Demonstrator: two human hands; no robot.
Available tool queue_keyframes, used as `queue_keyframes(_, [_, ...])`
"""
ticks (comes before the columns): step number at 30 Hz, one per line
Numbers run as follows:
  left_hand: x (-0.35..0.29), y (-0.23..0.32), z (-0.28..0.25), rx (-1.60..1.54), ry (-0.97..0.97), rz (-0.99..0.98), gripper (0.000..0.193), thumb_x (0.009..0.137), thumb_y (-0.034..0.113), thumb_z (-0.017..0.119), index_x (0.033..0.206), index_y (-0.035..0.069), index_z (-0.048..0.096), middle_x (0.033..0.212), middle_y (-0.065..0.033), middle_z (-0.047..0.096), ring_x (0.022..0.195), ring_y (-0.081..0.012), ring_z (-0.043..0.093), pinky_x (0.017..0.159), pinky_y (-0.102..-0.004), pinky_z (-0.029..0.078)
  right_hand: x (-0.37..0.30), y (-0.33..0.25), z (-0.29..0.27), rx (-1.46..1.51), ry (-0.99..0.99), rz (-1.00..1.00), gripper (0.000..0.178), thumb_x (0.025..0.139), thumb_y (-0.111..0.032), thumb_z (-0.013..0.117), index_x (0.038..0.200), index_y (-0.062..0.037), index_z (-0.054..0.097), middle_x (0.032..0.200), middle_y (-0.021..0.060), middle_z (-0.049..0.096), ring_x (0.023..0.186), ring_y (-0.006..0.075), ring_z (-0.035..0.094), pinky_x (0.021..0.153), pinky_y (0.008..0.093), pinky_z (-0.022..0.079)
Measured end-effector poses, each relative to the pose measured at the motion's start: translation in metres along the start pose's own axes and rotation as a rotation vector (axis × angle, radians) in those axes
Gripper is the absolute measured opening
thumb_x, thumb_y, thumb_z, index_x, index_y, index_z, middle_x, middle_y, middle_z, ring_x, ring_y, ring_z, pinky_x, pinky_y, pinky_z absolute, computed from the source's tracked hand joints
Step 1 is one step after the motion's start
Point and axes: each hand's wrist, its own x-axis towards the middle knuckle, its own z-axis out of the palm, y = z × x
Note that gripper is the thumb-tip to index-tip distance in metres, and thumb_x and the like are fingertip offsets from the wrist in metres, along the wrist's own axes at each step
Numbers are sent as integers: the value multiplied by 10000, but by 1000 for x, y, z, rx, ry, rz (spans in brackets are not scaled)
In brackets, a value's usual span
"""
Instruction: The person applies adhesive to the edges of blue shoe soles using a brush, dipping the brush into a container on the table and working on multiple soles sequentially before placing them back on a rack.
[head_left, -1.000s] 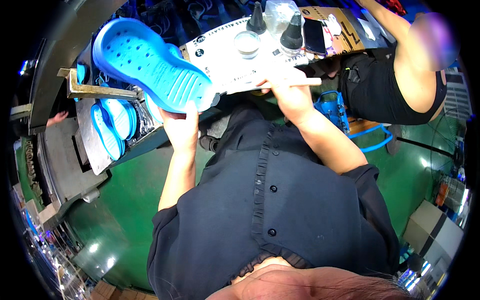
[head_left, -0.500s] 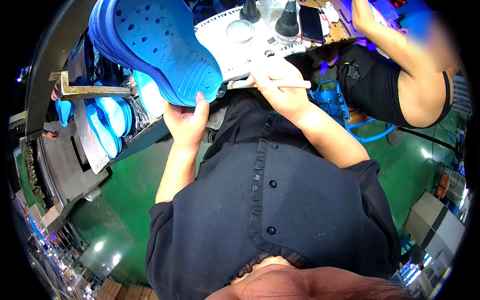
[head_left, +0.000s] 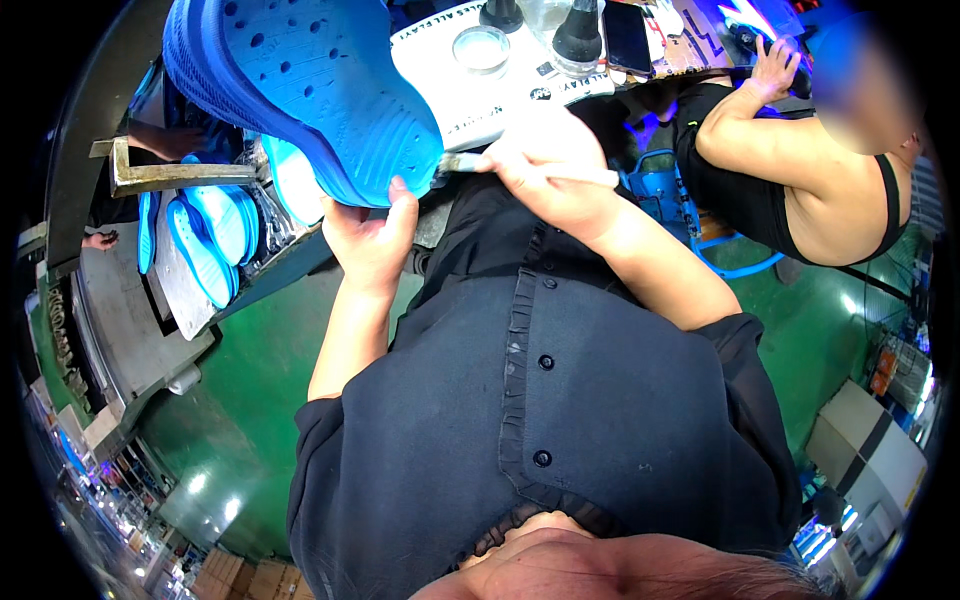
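Observation:
My left hand grips a large blue clog by its near end, thumb on top and fingers underneath. Round holes dot the clog's far part, and its side is a darker blue. In my right hand, pinched between thumb and fingers, is a flat brush with a pale handle. The brush's bristles meet the clog's right edge, close to my left thumb. Beyond the brush, a white sheet with dark print carries a small round dish.
A black conical nozzle and a phone are on the worktable. Several light-blue soles lie at left beside a metal bracket. A co-worker sits at right by a blue stool frame. Another person's arm shows at left.
My right hand has moved slightly left, bringing the brush up against the clog's edge. The clog has shifted a little left. The co-worker's arm has bent, and another person's arm has appeared at left.

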Motion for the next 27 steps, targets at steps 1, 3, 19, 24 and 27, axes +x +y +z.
queue_keyframes(1, [0,-1,0,10,-4,11,505,711,-35,601,1148,-23,348,1009,-131,541,877,-177,568,783,-284,453,1,0,5,-56,-18,-37,133,782,-106,552,685,-60,631,618,44,575,588,186,541,572,288,393])
queue_keyframes(3, [1,-1,-1,23,-12,41,497,708,-34,605,1137,-18,354,993,-130,550,864,-173,572,773,-283,456,0,0,8,-100,-48,-58,127,780,-101,558,685,-58,630,610,43,570,579,181,532,567,284,389])
queue_keyframes(19, [1,-6,1,109,30,205,568,687,-65,594,1166,41,308,1071,-122,498,922,-166,530,803,-289,428,-7,4,4,30,13,9,116,750,-99,597,658,-34,626,610,60,600,579,202,579,531,281,422])
queue_keyframes(24, [1,-10,0,155,10,252,571,688,-65,592,1171,43,309,1044,-119,513,885,-168,543,791,-281,432,-1,0,9,10,12,-20,131,775,-108,577,690,-20,624,628,59,606,595,204,587,536,283,432])
queue_keyframes(27, [2,-7,1,131,13,228,562,689,-62,595,1166,38,317,1027,-116,522,873,-168,548,785,-283,437,-1,-6,9,5,-39,6,127,773,-110,581,692,-23,624,640,64,608,597,207,587,547,286,437])
